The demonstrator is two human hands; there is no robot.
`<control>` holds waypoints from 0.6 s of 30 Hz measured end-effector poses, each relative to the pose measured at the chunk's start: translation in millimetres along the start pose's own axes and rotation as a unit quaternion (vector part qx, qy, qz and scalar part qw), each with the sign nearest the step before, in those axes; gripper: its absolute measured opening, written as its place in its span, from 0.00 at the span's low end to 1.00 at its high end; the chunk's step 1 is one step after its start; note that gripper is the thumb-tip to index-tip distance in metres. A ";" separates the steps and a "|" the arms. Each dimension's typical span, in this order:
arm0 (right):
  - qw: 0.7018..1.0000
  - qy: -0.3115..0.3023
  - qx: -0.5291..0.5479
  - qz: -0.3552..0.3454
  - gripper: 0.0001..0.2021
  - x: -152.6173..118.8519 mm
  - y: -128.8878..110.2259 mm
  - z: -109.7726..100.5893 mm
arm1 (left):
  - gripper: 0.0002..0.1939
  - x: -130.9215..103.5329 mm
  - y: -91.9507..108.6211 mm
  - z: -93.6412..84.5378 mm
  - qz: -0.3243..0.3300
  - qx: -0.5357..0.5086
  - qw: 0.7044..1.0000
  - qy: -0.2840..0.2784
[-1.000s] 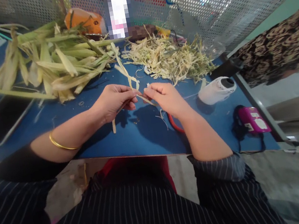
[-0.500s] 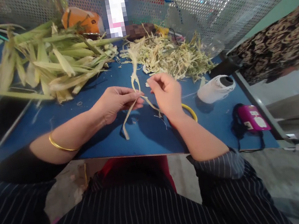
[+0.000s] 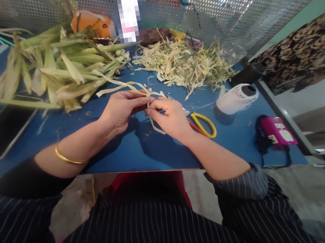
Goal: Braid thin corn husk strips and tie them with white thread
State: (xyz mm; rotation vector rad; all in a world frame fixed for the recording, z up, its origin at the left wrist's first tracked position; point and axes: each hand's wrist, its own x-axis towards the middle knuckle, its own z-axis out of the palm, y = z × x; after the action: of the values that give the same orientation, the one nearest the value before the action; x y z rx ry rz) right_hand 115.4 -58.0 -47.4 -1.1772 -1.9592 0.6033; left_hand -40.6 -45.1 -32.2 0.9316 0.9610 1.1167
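Note:
Pale strips of corn husk [image 3: 126,83] cross between my two hands above the blue table, with loose ends reaching up and left and one bent end hanging below. My left hand [image 3: 124,108] pinches them where they cross, thumb against fingers. Close beside it, my right hand [image 3: 169,114] is closed on the strips too, its fingertips almost touching the left ones. Scissors [image 3: 205,125] with yellow and orange handles lie just right of my right hand, their blades partly hidden by it.
Long green husks [image 3: 67,67] are heaped at the back left, and shredded husk strips [image 3: 180,62] at the back centre. A white thread cone [image 3: 234,99] and a magenta device [image 3: 277,130] stand right. A dark tablet-like slab [image 3: 0,129] lies left. Metal mesh [image 3: 161,8] rises behind.
My right hand has come left and now meets my left hand. The husk strips have swung from pointing away to pointing up-left. More of the scissors shows.

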 end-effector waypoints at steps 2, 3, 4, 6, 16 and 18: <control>1.000 -0.015 -0.001 -0.015 0.10 -0.4 -0.8 -2.6 | 0.08 0.3 -0.9 -0.3 0.002 -0.010 1.000 0.001; 1.000 -0.022 -0.003 -0.019 0.10 -0.7 -1.9 -4.3 | 0.08 0.3 -0.9 -0.3 -0.001 -0.014 1.000 0.002; 0.999 -0.029 -0.007 -0.022 0.11 -1.0 -3.5 -6.3 | 0.08 0.2 -0.3 -0.4 -0.006 -0.016 1.000 0.003; 0.999 -0.019 -0.027 -0.033 0.13 -1.2 -6.6 -11.3 | 0.07 -0.4 2.4 -0.5 -0.022 -0.013 1.000 -0.001; 0.997 -0.022 -0.078 0.004 0.11 7.5 5.7 -21.0 | 0.07 -1.5 6.0 -2.6 -0.047 0.042 0.997 -0.032; 0.997 -0.031 -0.074 0.001 0.14 6.5 2.9 -20.9 | 0.09 -0.5 3.3 -3.3 -0.029 0.074 0.996 -0.027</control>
State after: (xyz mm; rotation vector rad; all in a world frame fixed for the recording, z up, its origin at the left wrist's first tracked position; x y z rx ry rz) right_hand 131.8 -50.6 -34.5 -1.2642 -2.0849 0.5073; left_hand -44.7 -44.6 -30.1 1.0420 1.0291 0.9767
